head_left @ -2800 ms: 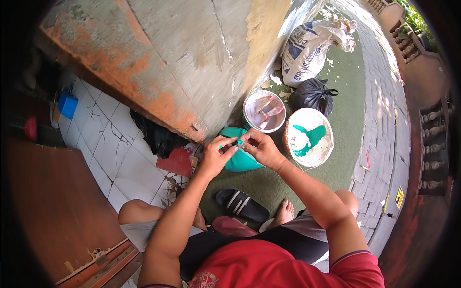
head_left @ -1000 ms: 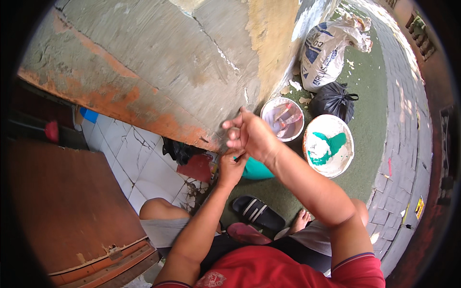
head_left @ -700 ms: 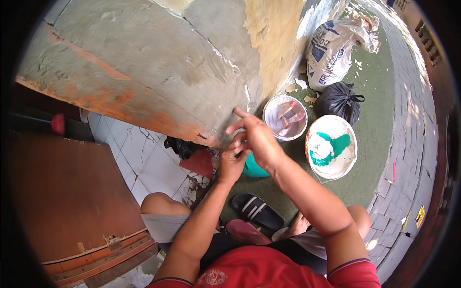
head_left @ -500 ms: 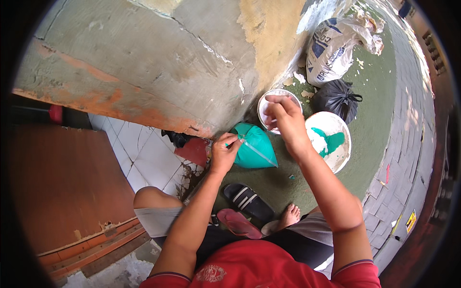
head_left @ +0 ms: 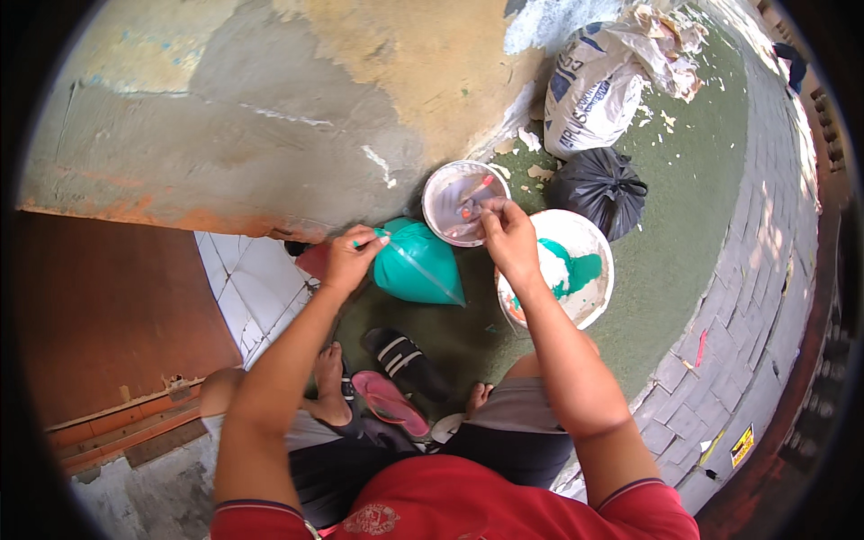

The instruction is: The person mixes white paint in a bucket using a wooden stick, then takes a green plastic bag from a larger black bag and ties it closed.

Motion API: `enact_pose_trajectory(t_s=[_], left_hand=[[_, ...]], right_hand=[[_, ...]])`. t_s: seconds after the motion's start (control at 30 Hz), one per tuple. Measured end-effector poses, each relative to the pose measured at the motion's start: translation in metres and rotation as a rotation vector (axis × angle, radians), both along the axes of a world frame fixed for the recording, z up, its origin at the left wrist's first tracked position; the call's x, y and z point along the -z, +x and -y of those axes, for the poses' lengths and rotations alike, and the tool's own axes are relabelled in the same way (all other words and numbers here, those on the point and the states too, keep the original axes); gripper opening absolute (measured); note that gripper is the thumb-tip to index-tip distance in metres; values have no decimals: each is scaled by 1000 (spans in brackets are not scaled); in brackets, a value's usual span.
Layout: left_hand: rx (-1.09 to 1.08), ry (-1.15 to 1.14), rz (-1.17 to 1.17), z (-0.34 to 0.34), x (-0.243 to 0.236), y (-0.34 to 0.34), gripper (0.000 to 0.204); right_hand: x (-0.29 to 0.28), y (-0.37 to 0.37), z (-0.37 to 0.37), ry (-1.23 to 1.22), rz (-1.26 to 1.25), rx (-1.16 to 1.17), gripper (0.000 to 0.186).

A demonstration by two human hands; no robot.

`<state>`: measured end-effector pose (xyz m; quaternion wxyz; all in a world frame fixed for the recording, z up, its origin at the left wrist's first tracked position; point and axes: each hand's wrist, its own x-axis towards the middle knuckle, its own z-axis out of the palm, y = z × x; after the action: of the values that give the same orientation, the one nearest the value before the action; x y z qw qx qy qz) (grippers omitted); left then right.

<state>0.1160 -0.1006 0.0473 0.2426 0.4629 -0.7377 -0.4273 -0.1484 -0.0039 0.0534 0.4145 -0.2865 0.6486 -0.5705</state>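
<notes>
A filled green plastic bag (head_left: 421, 270) leans by the foot of the wall, bulging and tied or gathered at its top. My left hand (head_left: 347, 261) pinches the gathered top corner of this bag. My right hand (head_left: 509, 241) is closed in a pinch by the near right rim of a small white bucket (head_left: 432, 209); what its fingertips hold, if anything, I cannot make out. Greyish liquid and a tool with red-orange parts (head_left: 475, 189) show inside that bucket. Partly behind my right forearm stands a wider white bucket (head_left: 605, 292) holding white paste and green paint.
Behind the buckets sit a knotted black plastic bag (head_left: 598, 191) and a crumpled white sack (head_left: 589, 103). A patchy plastered wall (head_left: 270, 171) rises ahead. Near my feet lie a black striped sandal (head_left: 405, 362) and a pink flip-flop (head_left: 389, 402). Grey paving (head_left: 711, 342) runs along the right.
My right hand has come down from above the small bucket to its rim, its fingers drawing together. My left hand stays at the bag's top. The whole view has shifted, moving things leftward.
</notes>
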Motion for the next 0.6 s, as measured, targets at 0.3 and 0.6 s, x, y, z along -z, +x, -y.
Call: enact_pose_trajectory(t_s=[0.3, 0.6], left_hand=[[282, 131, 281, 25, -28, -6, 13], [174, 93, 68, 18, -17, -1, 13]], right_hand=[[9, -13, 5, -51, -14, 51, 23], [0, -72, -31, 16, -298, -59, 18]])
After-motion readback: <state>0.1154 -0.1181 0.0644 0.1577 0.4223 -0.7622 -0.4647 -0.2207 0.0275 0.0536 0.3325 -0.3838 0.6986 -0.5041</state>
